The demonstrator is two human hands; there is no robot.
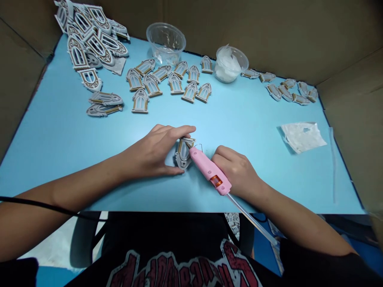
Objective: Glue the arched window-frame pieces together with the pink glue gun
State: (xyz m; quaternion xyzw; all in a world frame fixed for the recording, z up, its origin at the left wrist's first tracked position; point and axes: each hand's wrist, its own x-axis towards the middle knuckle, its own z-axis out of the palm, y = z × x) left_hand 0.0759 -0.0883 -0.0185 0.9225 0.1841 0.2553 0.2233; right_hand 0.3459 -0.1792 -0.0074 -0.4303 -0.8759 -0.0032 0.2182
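Near the front middle of the table, my left hand grips a small arched window-shaped piece between thumb and fingers, one at each end of it. The piece is whitish with gold-brown edging. My right hand is wrapped round a pink hot glue gun, whose nozzle meets the upper part of the piece. A clear glue stick runs out of the gun's back end, down toward the right forearm. The gun's handle is hidden behind my right hand.
Several small arched pieces lie beyond my hands, with more at the far right. Large arched frames are heaped far left. Two clear tubs stand at the back. A white packet and clear stick lie right. Cardboard walls enclose the table.
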